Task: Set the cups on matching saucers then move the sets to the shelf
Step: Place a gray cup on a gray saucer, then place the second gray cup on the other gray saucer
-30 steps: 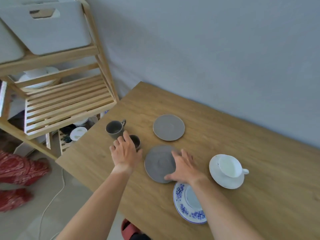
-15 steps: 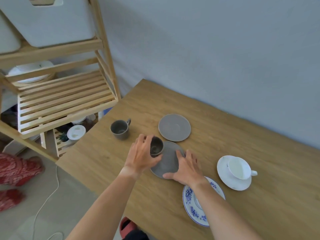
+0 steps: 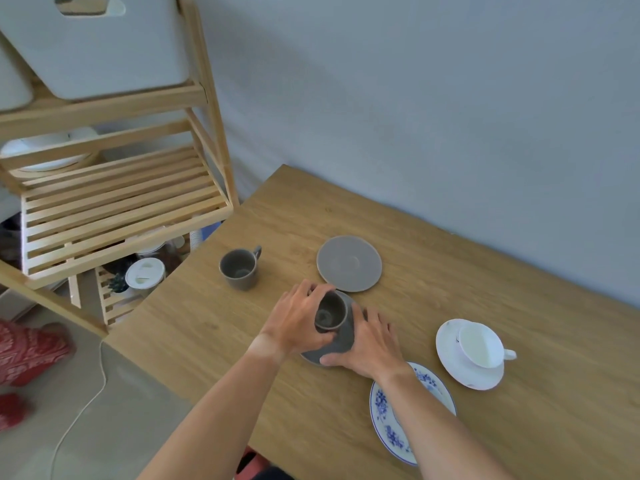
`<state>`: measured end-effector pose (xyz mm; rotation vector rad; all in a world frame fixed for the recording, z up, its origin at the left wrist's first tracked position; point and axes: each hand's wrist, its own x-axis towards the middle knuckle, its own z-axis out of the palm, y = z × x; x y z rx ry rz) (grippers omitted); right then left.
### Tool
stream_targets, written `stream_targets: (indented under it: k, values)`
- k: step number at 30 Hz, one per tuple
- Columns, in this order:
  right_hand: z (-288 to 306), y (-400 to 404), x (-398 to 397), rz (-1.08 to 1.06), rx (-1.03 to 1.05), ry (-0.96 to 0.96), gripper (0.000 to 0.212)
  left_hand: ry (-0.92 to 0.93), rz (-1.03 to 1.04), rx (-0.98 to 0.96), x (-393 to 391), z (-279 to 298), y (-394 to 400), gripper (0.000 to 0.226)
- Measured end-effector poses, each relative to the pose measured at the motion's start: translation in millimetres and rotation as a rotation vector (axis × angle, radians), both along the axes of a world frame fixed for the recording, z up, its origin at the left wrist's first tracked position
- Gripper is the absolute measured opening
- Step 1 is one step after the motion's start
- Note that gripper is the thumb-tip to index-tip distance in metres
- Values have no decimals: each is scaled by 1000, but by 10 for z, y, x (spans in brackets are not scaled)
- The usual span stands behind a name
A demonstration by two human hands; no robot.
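Observation:
My left hand (image 3: 298, 322) grips a dark grey cup (image 3: 330, 311) over the middle of a dark grey saucer (image 3: 343, 339). My right hand (image 3: 369, 344) lies on that saucer's right edge, fingers spread, thumb at the near rim. A second grey cup (image 3: 239, 268) stands alone to the left. A lighter grey saucer (image 3: 349, 263) lies bare behind the hands. On the right a white cup (image 3: 481, 344) sits on a white saucer (image 3: 453, 368). My right forearm partly covers a blue-patterned saucer (image 3: 384, 417). The wooden slatted shelf (image 3: 117, 209) stands left of the table.
The wooden table (image 3: 450, 271) runs along a grey wall. White bins sit on the upper shelf level, a white dish (image 3: 45, 150) on the one below, jars and lids (image 3: 144, 273) underneath. A white cable (image 3: 83, 403) trails on the floor.
My left hand lifted the dark grey cup from the table and carried it right, over the dark saucer. My right hand stayed on the saucer's edge.

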<state>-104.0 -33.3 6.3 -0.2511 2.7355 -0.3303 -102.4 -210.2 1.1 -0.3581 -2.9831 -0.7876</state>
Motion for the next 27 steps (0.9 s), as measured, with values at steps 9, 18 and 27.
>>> stream_targets:
  k: [9,18,27]
  values:
    - [11,-10,-42,-32,-22,-43,116,6,-145,57,-75,-39,-106,91]
    - [169,314,-311,-218,-16,-30,78,292,219,-126,-209,134,-800,57]
    - [215,-229,-598,-215,-42,-27,80,-180,583,-152,-216,46,-1106,92]
